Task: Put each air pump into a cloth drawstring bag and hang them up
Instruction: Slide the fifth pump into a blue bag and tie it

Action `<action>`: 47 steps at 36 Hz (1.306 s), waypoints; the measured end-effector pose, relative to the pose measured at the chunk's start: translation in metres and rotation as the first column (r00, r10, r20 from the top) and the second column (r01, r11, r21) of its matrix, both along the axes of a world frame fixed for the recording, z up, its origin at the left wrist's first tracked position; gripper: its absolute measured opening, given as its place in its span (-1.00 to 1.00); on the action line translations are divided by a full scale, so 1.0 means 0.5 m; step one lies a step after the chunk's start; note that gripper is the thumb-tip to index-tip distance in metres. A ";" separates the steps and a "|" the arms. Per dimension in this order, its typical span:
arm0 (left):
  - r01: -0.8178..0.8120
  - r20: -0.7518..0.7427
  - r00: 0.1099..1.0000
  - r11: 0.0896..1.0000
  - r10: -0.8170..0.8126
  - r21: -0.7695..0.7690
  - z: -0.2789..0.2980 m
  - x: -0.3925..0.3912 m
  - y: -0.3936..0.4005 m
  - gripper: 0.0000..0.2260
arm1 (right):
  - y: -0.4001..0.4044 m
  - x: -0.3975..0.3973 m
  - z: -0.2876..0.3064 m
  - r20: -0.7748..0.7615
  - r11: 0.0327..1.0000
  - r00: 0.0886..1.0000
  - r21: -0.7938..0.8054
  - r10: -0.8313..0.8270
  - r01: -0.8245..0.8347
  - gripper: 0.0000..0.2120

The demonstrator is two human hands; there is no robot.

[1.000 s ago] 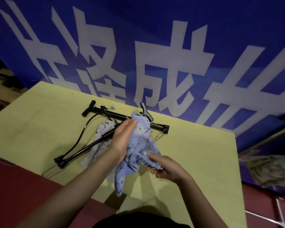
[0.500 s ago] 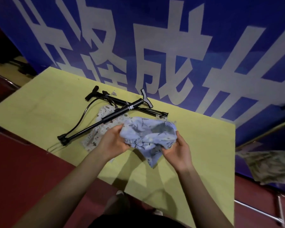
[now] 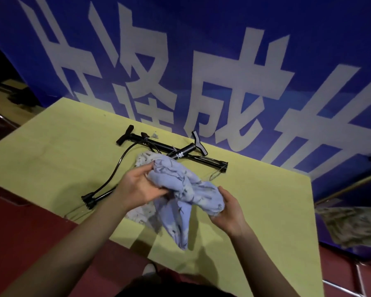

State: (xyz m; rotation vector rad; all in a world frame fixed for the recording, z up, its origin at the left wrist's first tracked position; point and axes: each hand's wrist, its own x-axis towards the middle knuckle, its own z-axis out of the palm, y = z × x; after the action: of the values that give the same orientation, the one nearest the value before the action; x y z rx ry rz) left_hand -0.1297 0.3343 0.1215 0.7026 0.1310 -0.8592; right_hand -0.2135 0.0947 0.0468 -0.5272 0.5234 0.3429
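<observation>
Bag [image 3: 180, 185] above table [image 3: 51, 151], pumps [image 3: 180, 151] behind it

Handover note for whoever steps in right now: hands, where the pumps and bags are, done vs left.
Left hand: closed on the upper end of the blue patterned bag, lifted above the table.
Right hand: gripping the same bag at its other side; the rest of it hangs down between the hands.
Two black air pumps lie crossed on the table near the banner, both unbagged.
A second, pale printed bag lies on the table, partly under the blue one and the pumps.
Done: one bag picked up.
Left: open it, bag each pump, hang both.
</observation>
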 end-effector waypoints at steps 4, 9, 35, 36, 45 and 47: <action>-0.029 -0.033 0.999 0.992 0.033 0.119 0.006 0.044 0.030 -0.66 | 0.083 0.050 -0.011 -0.051 0.996 0.998 -0.088 -0.027 0.022 -0.52; -0.119 -0.091 0.985 0.959 0.146 0.258 -0.028 0.109 0.078 -0.65 | 0.152 0.111 -0.089 -0.188 0.910 0.981 -0.412 -0.045 -0.038 -0.68; 0.135 0.063 0.943 0.548 -0.327 0.825 -0.219 0.278 0.046 -0.38 | 0.116 0.335 -0.238 -0.497 0.008 0.856 -0.865 -0.141 -0.501 -0.62; 0.141 0.052 0.947 0.554 -0.317 0.820 -0.235 0.281 0.051 -0.37 | 0.117 0.335 -0.245 -0.500 -0.013 0.855 -0.862 -0.137 -0.507 -0.67; 0.229 -0.055 0.954 0.603 -0.294 0.764 -0.237 0.270 0.065 -0.59 | 0.122 0.346 -0.238 -0.688 -0.296 0.725 -0.699 0.031 -0.651 -0.64; 0.194 -0.047 0.970 0.646 -0.237 0.738 -0.231 0.270 0.070 -0.65 | 0.127 0.343 -0.235 -0.734 -0.393 0.674 -0.646 0.083 -0.655 -0.59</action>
State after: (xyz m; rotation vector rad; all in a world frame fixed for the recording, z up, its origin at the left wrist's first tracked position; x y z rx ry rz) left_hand 0.0053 0.3693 0.0057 1.5444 0.3691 -1.0171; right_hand -0.0422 0.1584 -0.0709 -2.5072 0.9642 0.7651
